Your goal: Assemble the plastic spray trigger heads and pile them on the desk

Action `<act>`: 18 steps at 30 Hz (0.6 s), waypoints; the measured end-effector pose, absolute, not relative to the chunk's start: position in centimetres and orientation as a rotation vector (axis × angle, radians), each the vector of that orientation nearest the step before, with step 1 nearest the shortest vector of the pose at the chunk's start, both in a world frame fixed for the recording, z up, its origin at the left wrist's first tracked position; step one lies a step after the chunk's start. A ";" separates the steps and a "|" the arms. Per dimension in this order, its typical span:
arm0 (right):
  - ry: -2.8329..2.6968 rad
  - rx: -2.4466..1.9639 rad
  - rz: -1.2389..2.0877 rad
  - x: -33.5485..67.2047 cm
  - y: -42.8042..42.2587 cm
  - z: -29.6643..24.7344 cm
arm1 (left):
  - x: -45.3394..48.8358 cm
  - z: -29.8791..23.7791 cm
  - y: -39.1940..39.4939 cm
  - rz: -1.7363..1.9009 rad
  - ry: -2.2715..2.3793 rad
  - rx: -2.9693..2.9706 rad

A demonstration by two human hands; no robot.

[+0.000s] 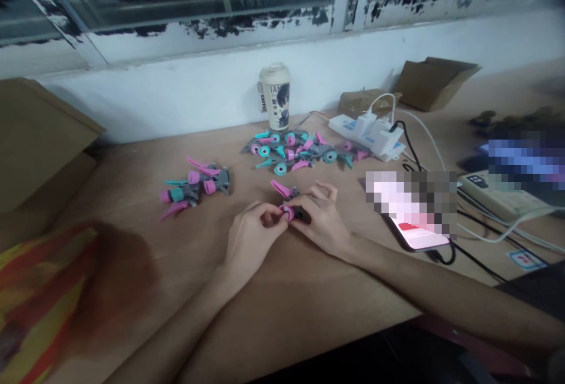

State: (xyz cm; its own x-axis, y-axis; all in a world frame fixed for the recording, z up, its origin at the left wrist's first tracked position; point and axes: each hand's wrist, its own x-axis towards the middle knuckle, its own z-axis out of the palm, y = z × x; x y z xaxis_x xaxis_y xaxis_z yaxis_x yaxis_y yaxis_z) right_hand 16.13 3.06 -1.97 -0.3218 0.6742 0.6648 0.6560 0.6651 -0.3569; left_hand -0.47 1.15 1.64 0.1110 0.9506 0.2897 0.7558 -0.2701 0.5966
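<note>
Both of my hands meet over the wooden table, working on one small pink and grey plastic piece (288,213) with a round pink ring-shaped end. My left hand (253,234) pinches the pink ring between thumb and index finger. From the other side, my right hand (322,219) grips the dark grey body, which its fingers partly cover. A pink lever (282,189) sticks up just beyond the fingertips; whether it belongs to the same piece I cannot tell. Left of my hands lies a small group of similar pieces (194,186), pink, teal and grey. A larger pile (300,151) lies behind them.
A printed coffee cup (279,98) stands against the wall behind the pile. To the right are a white power strip (371,136) with cables and a lit phone (424,240). Cardboard boxes (435,83) sit at the back; a red and yellow bag (44,301) lies front left.
</note>
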 end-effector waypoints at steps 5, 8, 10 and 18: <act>-2.035 -1.015 0.014 16.0 3.2 -2.1 | -0.1 1.3 0.9 0.832 1.605 1.785; -2.025 -1.026 0.032 16.0 3.3 -1.9 | 0.4 1.2 0.7 0.877 1.532 1.522; -2.016 -1.059 0.043 16.1 3.3 -1.8 | 0.7 1.0 0.7 0.928 1.462 1.406; -1.993 -1.074 0.046 16.0 3.3 -1.7 | 0.5 0.4 0.5 1.095 1.478 1.777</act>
State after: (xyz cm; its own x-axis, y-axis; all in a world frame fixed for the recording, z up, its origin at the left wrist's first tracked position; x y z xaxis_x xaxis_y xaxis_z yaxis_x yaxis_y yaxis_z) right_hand 15.98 3.25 -1.68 -0.2702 0.6998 0.6613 0.6687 0.6305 -0.3940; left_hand 0.49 0.53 0.44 0.0514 0.9726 0.2269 0.5008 -0.2217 0.8367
